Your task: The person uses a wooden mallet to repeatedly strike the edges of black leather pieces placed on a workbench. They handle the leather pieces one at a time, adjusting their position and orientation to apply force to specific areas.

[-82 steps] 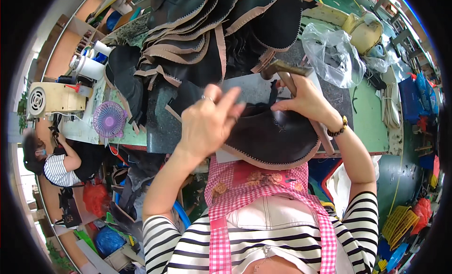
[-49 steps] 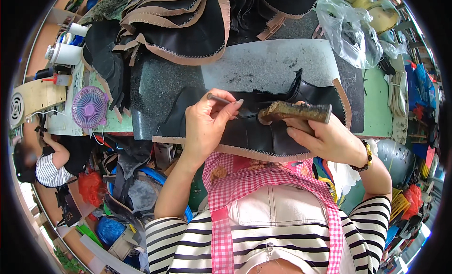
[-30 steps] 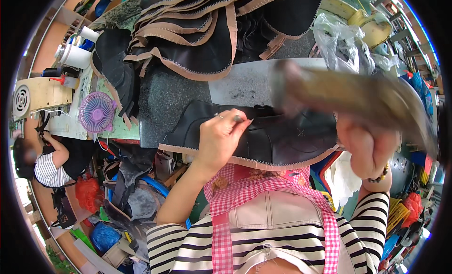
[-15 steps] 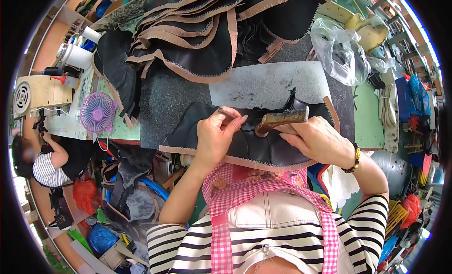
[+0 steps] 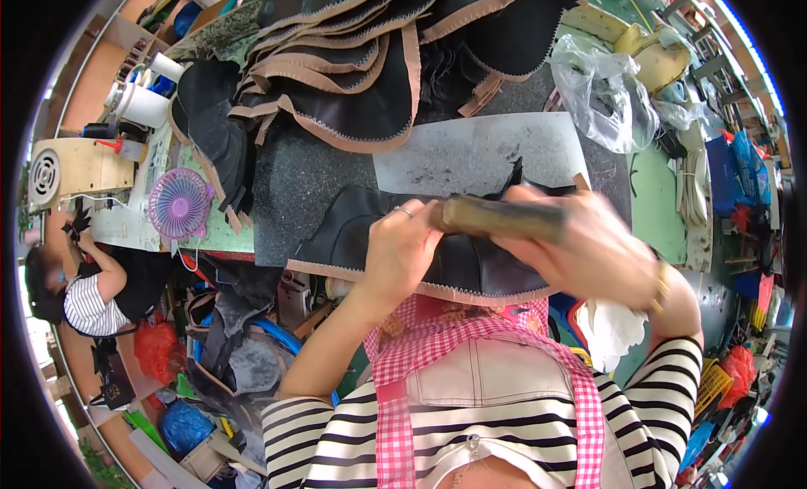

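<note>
My right hand [image 5: 588, 245], smeared by motion, is closed on a hammer [image 5: 496, 217] with a worn, brownish head. The hammer lies across the view right above my left hand [image 5: 401, 249], whose fingers are pinched together. The thin metal punch in that pinch is now mostly hidden by the fingers and hammer. Beneath both hands, a black leather piece [image 5: 340, 228] with a zigzag-stitched tan border lies along the table's near edge. A ragged black scrap [image 5: 514, 176] sticks up at its far side.
Beyond the work lies a pale cutting board [image 5: 487, 148]. Stacked black leather pieces [image 5: 353, 111] fill the far side. A purple fan [image 5: 179, 205] stands at left, a clear plastic bag [image 5: 601, 94] at far right. Another person [image 5: 97, 296] sits at the far left.
The hammer has swung left from over the leather to above my left hand, with my right hand following. My left hand has shifted slightly right, and its punch is now covered.
</note>
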Demonstrator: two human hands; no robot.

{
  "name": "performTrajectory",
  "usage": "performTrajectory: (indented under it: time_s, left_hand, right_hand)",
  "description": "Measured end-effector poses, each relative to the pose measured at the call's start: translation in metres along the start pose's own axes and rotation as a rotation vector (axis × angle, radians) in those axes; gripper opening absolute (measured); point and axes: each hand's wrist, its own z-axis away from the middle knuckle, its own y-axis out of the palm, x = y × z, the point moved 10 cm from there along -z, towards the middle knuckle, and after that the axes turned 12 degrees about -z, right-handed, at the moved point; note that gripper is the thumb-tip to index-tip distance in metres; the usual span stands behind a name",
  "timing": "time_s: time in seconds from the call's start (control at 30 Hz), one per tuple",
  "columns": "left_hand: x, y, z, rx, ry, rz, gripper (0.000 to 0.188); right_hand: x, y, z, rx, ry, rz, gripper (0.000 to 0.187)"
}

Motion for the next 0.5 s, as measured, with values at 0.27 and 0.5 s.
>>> performTrajectory:
  time_s: [0.27, 0.5]
  left_hand:
    - [0.056, 0.048, 0.025, 0.268, -0.532, 0.493, 0.012]
    - [0.045, 0.058, 0.025, 0.28, -0.536, 0.546, 0.011]
  right_hand:
    - [-0.058, 0.03, 0.016, -0.095, -0.013, -0.05, 0.029]
    - [-0.06, 0.032, 0.011, -0.105, -0.037, -0.121, 0.028]
